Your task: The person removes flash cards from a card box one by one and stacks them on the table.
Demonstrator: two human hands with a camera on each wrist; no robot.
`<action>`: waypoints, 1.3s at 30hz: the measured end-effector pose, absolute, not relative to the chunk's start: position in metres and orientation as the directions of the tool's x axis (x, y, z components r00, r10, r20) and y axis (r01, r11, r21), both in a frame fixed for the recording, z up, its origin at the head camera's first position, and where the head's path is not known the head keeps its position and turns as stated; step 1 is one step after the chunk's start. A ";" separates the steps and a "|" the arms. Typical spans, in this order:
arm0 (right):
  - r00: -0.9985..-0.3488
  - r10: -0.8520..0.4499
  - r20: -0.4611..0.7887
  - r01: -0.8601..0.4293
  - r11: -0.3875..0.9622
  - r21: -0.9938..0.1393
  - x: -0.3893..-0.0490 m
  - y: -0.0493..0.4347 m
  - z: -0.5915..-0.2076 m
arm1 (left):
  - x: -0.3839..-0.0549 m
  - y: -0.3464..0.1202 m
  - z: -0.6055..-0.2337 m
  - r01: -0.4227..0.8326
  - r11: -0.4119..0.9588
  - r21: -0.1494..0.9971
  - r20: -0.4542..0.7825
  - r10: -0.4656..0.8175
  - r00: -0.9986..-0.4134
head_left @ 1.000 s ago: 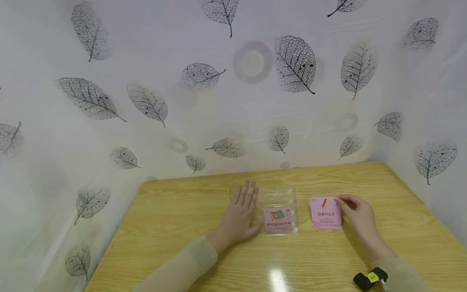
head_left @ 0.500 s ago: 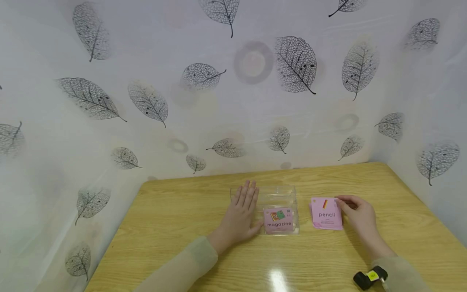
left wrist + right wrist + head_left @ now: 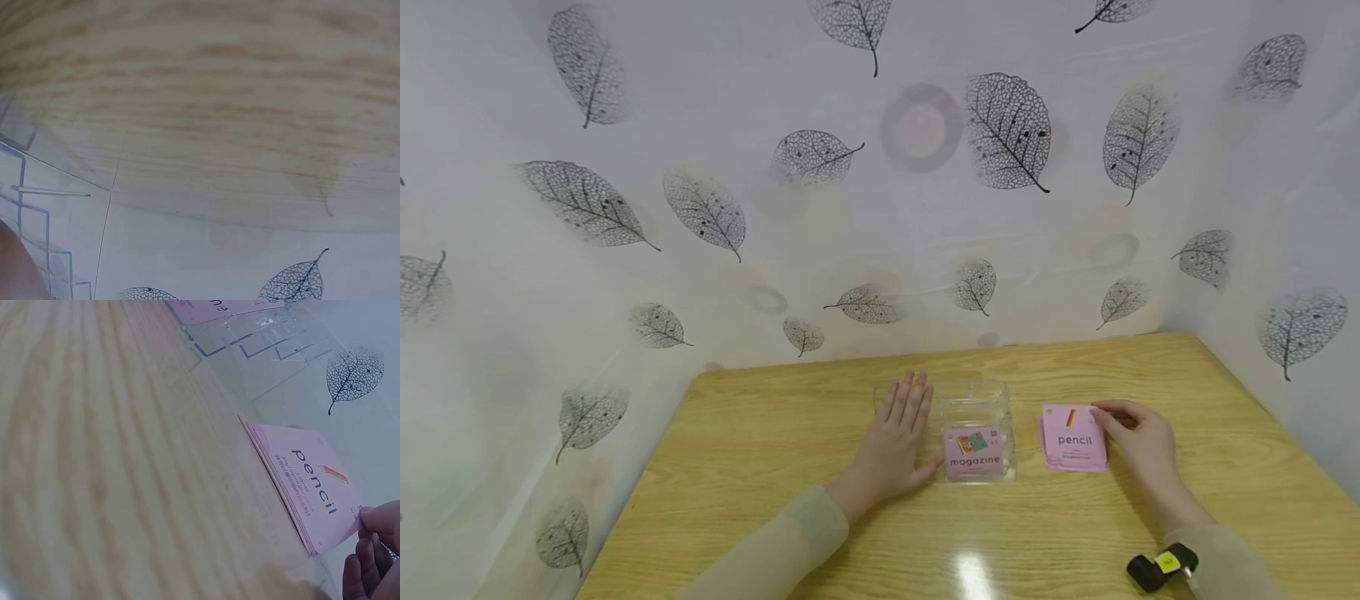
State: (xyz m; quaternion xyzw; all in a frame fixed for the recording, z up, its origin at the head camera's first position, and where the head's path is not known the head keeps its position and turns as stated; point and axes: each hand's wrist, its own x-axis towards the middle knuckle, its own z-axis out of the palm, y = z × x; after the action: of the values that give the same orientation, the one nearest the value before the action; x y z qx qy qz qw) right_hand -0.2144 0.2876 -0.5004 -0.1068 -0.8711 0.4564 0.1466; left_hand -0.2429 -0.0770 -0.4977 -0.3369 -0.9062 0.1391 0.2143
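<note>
A clear stepped plastic display rack (image 3: 973, 410) stands on the table, with a pink "magazine" flashcard (image 3: 973, 454) in its front step. My left hand (image 3: 891, 442) lies over the rack's left side, fingers straight and pointing away. Only a bit of that hand's skin (image 3: 22, 269) enters the left wrist view, beside the rack's stepped edge. To the right of the rack is a small stack of pink flashcards, the "pencil" card (image 3: 1075, 440) on top. Thumb and fingers of my right hand (image 3: 1138, 442) pinch this card's upper right corner. Lower cards peek out along its left edge.
The wooden table (image 3: 760, 467) ends at a leaf-print curtain (image 3: 820, 225) behind and at both sides. A black strap device (image 3: 1161, 567) with a yellow label sits at the right wrist.
The "pencil" card has slid slightly right on its stack, so a little more of the cards beneath shows at left. My left hand keeps its place on the rack.
</note>
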 end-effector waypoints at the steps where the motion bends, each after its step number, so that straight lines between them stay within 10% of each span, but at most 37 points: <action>1: -0.935 0.321 0.151 0.059 0.560 -0.826 -0.214 0.288 -0.501 | -0.243 -0.077 -0.498 0.550 0.734 -0.398 0.297 0.670 -0.680; 39: -0.924 0.342 0.173 0.070 0.595 -0.801 -0.216 0.287 -0.500 | -0.242 -0.077 -0.497 0.548 0.736 -0.397 0.316 0.670 -0.672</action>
State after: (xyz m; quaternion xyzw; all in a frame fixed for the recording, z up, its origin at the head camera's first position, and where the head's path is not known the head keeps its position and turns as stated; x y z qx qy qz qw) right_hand -0.2163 0.2865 -0.4999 -0.1171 -0.8793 0.4344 0.1561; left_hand -0.2420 -0.0772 -0.4967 -0.3368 -0.9041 0.1356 0.2253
